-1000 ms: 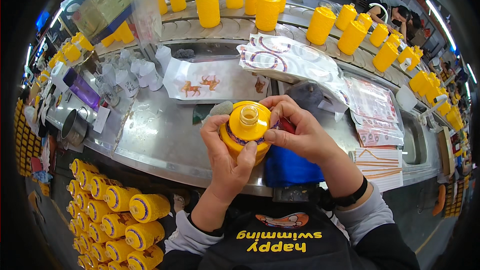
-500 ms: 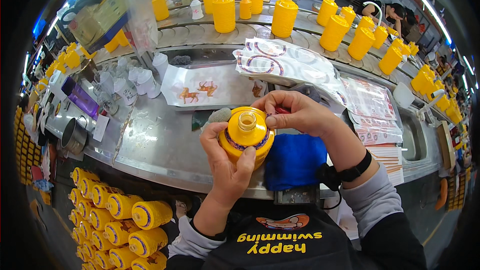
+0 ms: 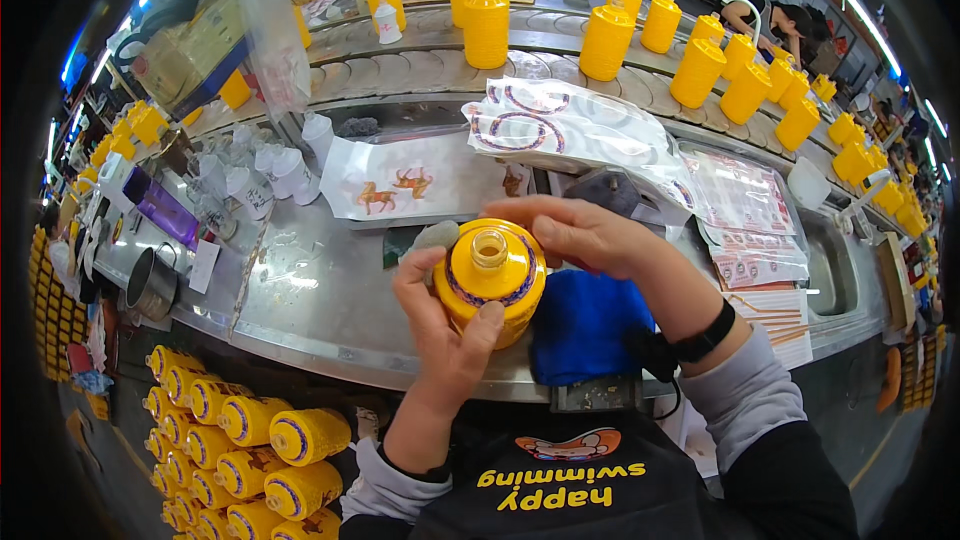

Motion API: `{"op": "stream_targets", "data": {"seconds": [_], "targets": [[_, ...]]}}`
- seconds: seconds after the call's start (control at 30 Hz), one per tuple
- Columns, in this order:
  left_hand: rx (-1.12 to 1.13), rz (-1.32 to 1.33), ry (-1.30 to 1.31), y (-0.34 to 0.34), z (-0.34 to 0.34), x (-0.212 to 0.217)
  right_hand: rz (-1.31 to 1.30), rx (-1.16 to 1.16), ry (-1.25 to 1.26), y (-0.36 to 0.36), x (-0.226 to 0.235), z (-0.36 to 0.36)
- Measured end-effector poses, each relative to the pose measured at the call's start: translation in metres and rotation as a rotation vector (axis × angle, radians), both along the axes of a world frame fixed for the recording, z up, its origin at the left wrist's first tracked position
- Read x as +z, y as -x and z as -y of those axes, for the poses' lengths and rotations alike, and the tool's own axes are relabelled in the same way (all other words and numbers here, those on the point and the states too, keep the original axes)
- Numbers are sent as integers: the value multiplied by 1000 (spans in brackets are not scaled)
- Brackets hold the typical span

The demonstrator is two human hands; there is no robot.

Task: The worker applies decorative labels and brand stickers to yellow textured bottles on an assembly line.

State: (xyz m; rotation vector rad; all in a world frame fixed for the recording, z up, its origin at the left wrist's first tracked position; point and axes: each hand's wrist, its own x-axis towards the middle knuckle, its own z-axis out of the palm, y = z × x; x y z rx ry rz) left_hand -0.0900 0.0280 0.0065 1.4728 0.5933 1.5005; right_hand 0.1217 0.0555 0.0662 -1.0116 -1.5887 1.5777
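Note:
A yellow bottle (image 3: 478, 271) with a clear uncapped neck and a dark patterned band around its shoulder tilts toward me over the metal bench. My left hand (image 3: 449, 336) grips its near left side, thumb just under the band. At the bottle's far right side is my right hand (image 3: 575, 235), its fingers stretched across behind the neck; the fingertips are partly hidden. A grey stone-like lump (image 3: 437, 236) lies beside my left fingertips. Right of the bottle sits a blue cloth (image 3: 590, 325).
Decal sheets (image 3: 420, 180) with brown horse figures lie beyond the bottle, near sheets with ring-shaped bands (image 3: 560, 125). A curved conveyor (image 3: 400, 70) carries several yellow bottles. More are stacked at lower left (image 3: 245, 420). White jars (image 3: 290, 170) stand left; a sink (image 3: 830, 265) is right.
My right fingers have gone from a pinch near a red object to stretched out behind the bottle's neck; the red object no longer shows. Bottles on the conveyor have shifted right.

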Motion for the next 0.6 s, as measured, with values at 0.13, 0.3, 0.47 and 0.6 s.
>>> {"op": "stream_targets", "data": {"seconds": [0.13,0.3,0.47,0.6], "targets": [[-269,59,83,29,-20,6,429,-44,-538,10,0,38],[-94,-68,79,40,-27,-3,546,-238,-614,25,1,61],[-171,51,49,28,-11,11,507,-312,-715,41,-11,62],[-49,-135,-28,15,-5,16,531,-354,-732,44,-11,64]]}}
